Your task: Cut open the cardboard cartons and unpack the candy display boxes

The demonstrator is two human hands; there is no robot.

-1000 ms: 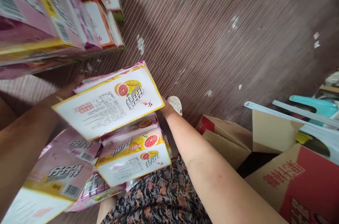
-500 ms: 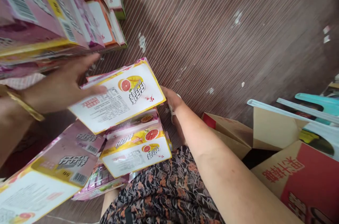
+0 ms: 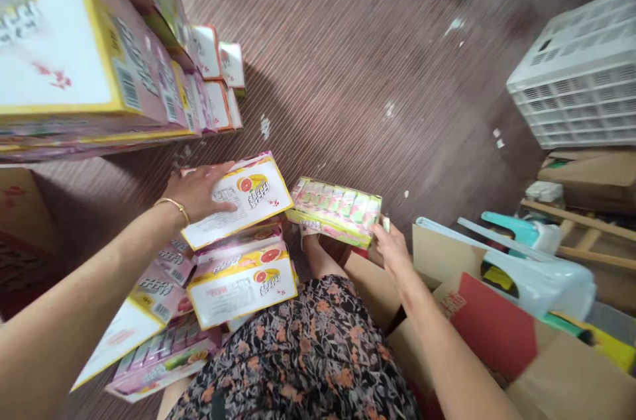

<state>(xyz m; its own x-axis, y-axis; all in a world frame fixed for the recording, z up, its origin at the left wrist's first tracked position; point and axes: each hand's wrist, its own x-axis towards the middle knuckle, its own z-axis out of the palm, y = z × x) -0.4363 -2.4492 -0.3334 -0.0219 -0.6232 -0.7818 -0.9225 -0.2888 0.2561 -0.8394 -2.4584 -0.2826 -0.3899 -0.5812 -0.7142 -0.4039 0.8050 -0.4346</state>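
My left hand [image 3: 201, 193], with a gold bangle on the wrist, lies flat with fingers spread on the top grapefruit box [image 3: 242, 205], a white, yellow-edged carton on a low pile of similar pink and yellow boxes [image 3: 238, 281]. My right hand [image 3: 392, 244] grips the right end of a green and pink multipack [image 3: 335, 209] and holds it just above the floor, right of the pile. My floral-patterned lap [image 3: 308, 354] fills the bottom centre.
A tall stack of the same cartons [image 3: 89, 55] rises at the upper left. Open brown and red cardboard boxes [image 3: 491, 327] sit at the lower right with a teal and white plastic item [image 3: 527, 254]. A white plastic crate [image 3: 581, 75] stands at the far right on the brown striped floor [image 3: 348, 62].
The view has pulled back and up. My left hand has settled flat on the top box. My right hand came out from behind the pile holding the green and pink multipack.
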